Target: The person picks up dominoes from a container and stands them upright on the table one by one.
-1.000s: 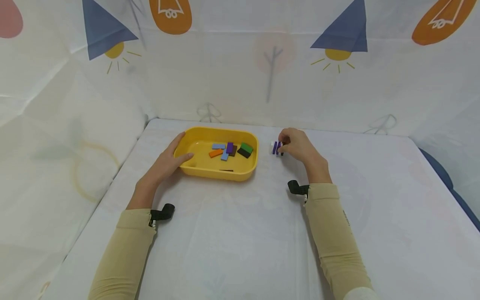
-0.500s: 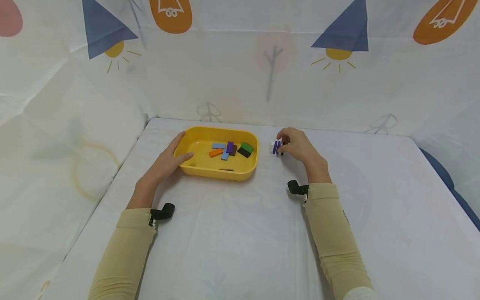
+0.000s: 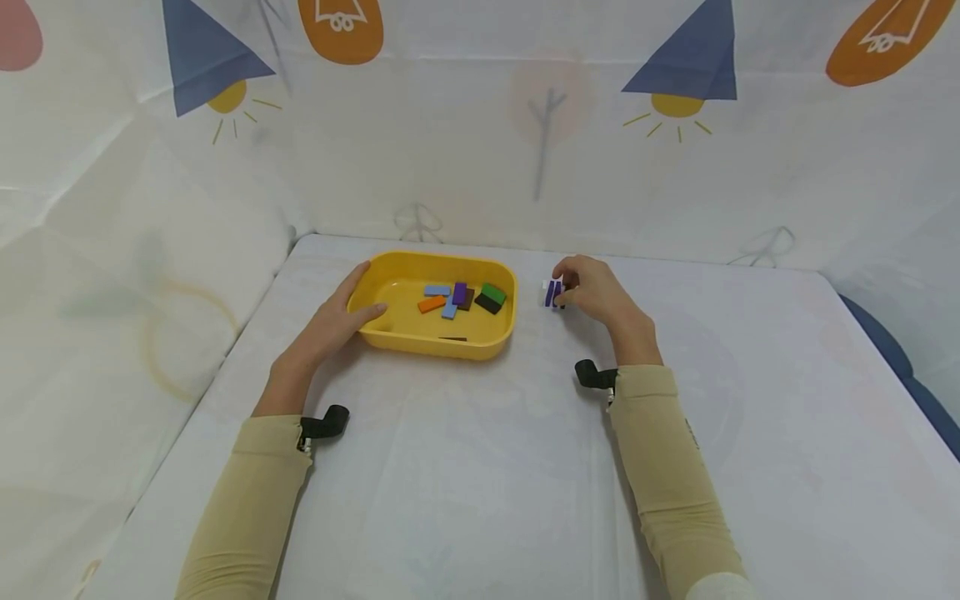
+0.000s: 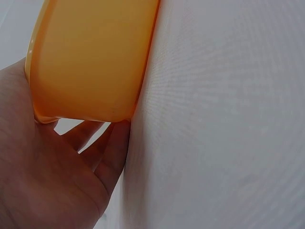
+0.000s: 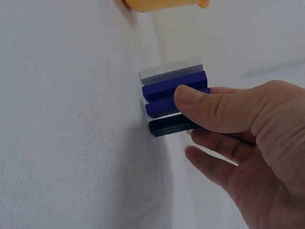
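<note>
My left hand (image 3: 326, 332) grips the left end of a yellow tray (image 3: 427, 344), thumb over the rim and fingers along the outside. In the left wrist view those fingers (image 4: 112, 157) are under the tray's end wall. To the tray's right, my right hand (image 3: 603, 293) pinches a purple block (image 5: 159, 109) that stands upright in a short row. The right wrist view shows a white block (image 5: 171, 71) and another purple block (image 5: 174, 86) on one side of it, and a dark block (image 5: 169, 125) on the other. My thumb covers part of the pinched block.
Inside the tray lie light blue blocks (image 3: 437, 291), an orange block (image 3: 432, 304), a purple block (image 3: 459, 293), a brown block (image 3: 468, 300), a green block (image 3: 493, 293) and a black block (image 3: 487, 303). A white printed cloth (image 3: 465, 167) hangs behind the white table (image 3: 465, 467).
The fingertips of my right hand have shifted very slightly left over the row of blocks. The left hand and the tray stay in place.
</note>
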A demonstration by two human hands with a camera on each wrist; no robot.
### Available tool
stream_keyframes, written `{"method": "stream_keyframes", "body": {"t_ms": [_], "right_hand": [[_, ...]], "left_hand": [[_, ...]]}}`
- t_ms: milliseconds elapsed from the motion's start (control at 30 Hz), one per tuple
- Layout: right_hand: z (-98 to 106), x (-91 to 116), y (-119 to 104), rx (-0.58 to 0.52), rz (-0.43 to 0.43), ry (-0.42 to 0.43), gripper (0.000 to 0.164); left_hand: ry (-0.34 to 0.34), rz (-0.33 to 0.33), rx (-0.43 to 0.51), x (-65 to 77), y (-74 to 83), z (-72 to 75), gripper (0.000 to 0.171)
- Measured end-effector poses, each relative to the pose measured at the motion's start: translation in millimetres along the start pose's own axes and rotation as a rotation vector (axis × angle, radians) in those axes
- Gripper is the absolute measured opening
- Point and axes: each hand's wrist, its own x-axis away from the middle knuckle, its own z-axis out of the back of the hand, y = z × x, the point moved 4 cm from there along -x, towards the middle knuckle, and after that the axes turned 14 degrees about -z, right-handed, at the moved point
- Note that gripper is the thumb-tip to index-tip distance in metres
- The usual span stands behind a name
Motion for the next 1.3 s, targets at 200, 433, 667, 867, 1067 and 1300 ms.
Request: {"method": "stream_keyframes", "body": {"t_ms": [200, 433, 667, 867, 1067, 1300], "right_hand": [[-1.1, 1.1, -0.4, 0.005, -0.010, -0.019, 0.036], [-0.5, 2.8, 0.0, 0.002, -0.006, -0.020, 0.038], [-0.9, 2.1, 1.2, 0.001, -0.009, -0.037, 0.040], [0.3, 3.4, 0.3, 0.004, -0.012, -0.039, 0.045], [2.4, 6.1, -2.0, 0.004, -0.030, -0.042, 0.048], [5.9, 8.7, -4.1, 0.018, -0.070, -0.051, 0.050]], "left_hand": [[0.000, -0.002, -0.002, 0.1, -0.9, 0.2, 0.082], [-0.003, -0.005, -0.009, -0.4, -0.9, 0.2, 0.083], [0.001, -0.009, -0.010, -1.0, -0.8, 0.1, 0.081], [0.002, -0.007, -0.006, -1.1, -0.5, -0.5, 0.081], [0.000, -0.008, -0.008, -1.3, -1.1, -1.4, 0.082], [-0.001, -0.009, -0.013, -1.8, -1.4, -0.8, 0.082]]}}
